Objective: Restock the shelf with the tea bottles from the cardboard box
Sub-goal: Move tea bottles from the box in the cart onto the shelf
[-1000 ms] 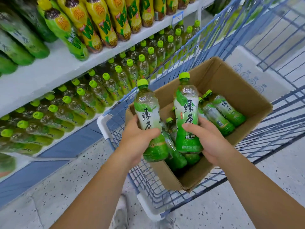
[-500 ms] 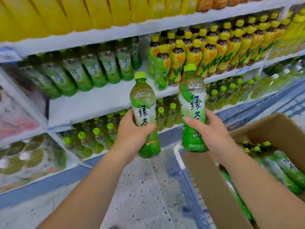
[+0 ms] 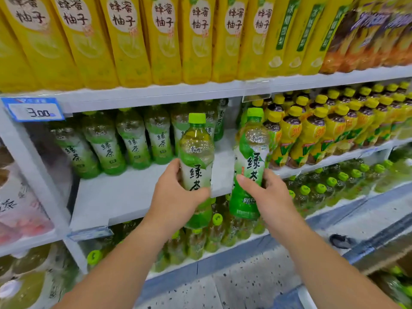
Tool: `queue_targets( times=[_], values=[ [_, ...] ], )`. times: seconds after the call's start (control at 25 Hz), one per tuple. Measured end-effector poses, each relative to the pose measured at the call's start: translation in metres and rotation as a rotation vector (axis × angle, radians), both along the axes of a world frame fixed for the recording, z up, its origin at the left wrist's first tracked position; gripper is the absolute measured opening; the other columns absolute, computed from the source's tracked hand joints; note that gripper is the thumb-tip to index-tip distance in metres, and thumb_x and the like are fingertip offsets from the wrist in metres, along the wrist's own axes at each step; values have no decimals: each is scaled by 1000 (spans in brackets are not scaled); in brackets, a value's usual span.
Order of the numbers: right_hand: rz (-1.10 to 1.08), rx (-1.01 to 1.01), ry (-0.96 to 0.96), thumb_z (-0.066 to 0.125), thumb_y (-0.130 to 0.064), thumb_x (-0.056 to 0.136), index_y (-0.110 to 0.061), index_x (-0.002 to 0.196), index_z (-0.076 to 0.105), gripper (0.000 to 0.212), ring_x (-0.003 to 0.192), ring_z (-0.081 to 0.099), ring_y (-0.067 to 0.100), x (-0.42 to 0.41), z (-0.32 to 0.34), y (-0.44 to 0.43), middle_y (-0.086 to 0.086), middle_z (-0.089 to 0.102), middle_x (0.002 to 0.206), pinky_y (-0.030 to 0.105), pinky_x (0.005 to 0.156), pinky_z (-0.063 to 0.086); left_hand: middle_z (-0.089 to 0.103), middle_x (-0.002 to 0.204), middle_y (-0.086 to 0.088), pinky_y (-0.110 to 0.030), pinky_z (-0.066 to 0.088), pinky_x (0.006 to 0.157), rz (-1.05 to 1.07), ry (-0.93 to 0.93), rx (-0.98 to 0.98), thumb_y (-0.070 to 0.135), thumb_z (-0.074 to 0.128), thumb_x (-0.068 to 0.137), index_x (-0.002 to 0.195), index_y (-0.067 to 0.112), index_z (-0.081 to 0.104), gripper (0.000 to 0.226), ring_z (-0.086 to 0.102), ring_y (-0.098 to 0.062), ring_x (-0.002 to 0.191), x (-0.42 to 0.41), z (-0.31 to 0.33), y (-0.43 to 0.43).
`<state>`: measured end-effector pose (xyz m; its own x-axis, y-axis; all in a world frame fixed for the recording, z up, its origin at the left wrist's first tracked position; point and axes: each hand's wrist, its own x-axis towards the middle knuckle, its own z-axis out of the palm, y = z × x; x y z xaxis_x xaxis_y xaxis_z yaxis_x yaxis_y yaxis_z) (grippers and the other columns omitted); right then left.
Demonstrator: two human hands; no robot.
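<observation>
— What's each hand got, from where you stand?

— The left hand (image 3: pixel 178 197) is wrapped round the middle of one green tea bottle (image 3: pixel 196 157), thumb across the label. The right hand (image 3: pixel 267 197) grips a second green tea bottle (image 3: pixel 250 166) the same way. Both bottles are upright, green caps on top, side by side with a small gap between them.

— And where are they against the middle shelf (image 3: pixel 124 192)?

— Held in the air just in front of its edge, over the bare white stretch of it. Neither one is resting on the board.

— Anything on that shelf already?

— A row of matching tea bottles (image 3: pixel 131 141) at the back, left of the held pair. Yellow-capped bottles (image 3: pixel 316 132) crowd the shelf to the right. A blue price tag (image 3: pixel 33 109) is clipped above its left end.

— The cardboard box?

— Only a brown corner (image 3: pixel 401 264), well below and right of the shelf.
</observation>
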<state>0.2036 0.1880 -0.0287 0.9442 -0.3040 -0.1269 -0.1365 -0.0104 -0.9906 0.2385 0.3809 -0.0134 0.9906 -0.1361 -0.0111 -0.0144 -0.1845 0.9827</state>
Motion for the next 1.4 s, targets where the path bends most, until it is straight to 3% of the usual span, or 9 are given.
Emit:
queue_targets(
  times=[0.28,0.48,0.56,0.64,0.72,0.96,1.08,1.2,1.4],
  values=[
    [-36,-105,-191,78,-29,83,-28,114,66,34,92,72,9,77,-56,-15,-10,75,101,41,85,59,73,95,14,-18,57,61,12,-212,10,2,81,74,114,35,60,55,71,1,79,59,-50,-26],
    [-78,-112,-360,77,-23,84,-25,131,55,51,95,65,1,124,-88,-17,-17,68,106,26,78,56,71,101,18,-14,53,65,100,-351,-2,2,80,75,119,38,56,62,67,10,81,85,-83,-20],
    [-91,-122,-401,76,-25,85,-24,140,47,61,108,63,9,133,-102,-15,-17,64,114,36,94,53,70,101,20,-15,53,69,139,-399,-40,4,80,76,115,37,57,57,65,13,81,89,-96,-20],
    [-96,-179,-429,73,-28,87,-24,146,38,68,118,53,9,140,-110,-15,-18,55,122,33,103,42,70,100,17,-9,49,64,159,-446,-53,5,79,78,112,36,57,50,64,13,81,94,-106,-21],
    [-111,-221,-430,71,-31,89,-23,145,38,66,114,50,6,141,-113,-14,-16,52,121,27,96,39,70,96,17,-7,48,58,153,-464,-58,7,78,81,102,38,57,43,65,12,79,95,-112,-20],
    [-260,-501,-405,70,-34,89,-21,137,48,54,116,49,11,136,-130,-10,-10,48,119,27,98,38,63,103,27,-19,47,85,78,-439,-4,28,82,80,106,45,52,43,59,7,95,89,-127,-5],
    [-266,-448,-358,73,-27,88,-19,127,54,44,109,57,13,145,-124,-8,-8,60,114,28,93,45,64,107,26,-27,47,94,79,-428,-11,29,83,78,107,44,55,43,57,8,98,91,-130,-3],
    [-270,-401,-298,74,-25,87,-17,126,52,46,103,57,15,160,-114,-5,-1,64,121,36,94,51,65,102,27,-23,48,85,70,-419,-43,25,83,78,95,48,54,41,58,8,95,91,-130,-5],
    [-361,-392,-248,74,-28,87,-14,124,61,42,110,61,24,181,-113,-7,3,66,122,41,99,50,63,101,30,-30,46,93,52,-430,-75,26,84,77,98,48,52,44,57,9,96,96,-134,-5]
  ],
)
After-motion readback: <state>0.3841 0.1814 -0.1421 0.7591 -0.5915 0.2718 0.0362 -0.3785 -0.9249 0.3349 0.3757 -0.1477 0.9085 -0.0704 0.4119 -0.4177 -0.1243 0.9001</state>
